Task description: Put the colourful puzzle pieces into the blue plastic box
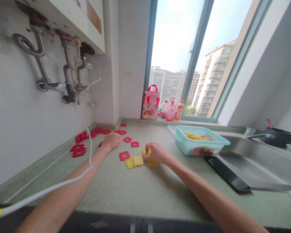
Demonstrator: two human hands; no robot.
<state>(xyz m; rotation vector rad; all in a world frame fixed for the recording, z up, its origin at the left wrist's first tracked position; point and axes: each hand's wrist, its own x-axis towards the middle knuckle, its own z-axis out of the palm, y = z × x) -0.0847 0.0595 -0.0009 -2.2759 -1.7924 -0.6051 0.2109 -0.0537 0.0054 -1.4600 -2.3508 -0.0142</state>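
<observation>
Head view: cable (53, 187) crosses left forearm (63, 200); right hand (156, 153) holds yellow piece (144, 152).

A grey-green speckled stone countertop (106, 194) runs along the wall and beneath the window. At far left, flat red plastic squares with notched edges (81, 137) lie in a loose, partly overlapping cluster, with more scattered singly towards the middle and one small piece (123, 125) near the far corner. Nearer the middle, a red openwork square (124, 156) lies just beside a yellow notched square (129, 163), which meets a paler yellow square (138, 161); another yellow square (152, 164) lies to their right. At right, a rectangular light-teal plastic tub (184, 145) stands near a stainless-steel sink (247, 161), with a long flat black slab (228, 174) on its near side, along the sink's left edge.
</observation>
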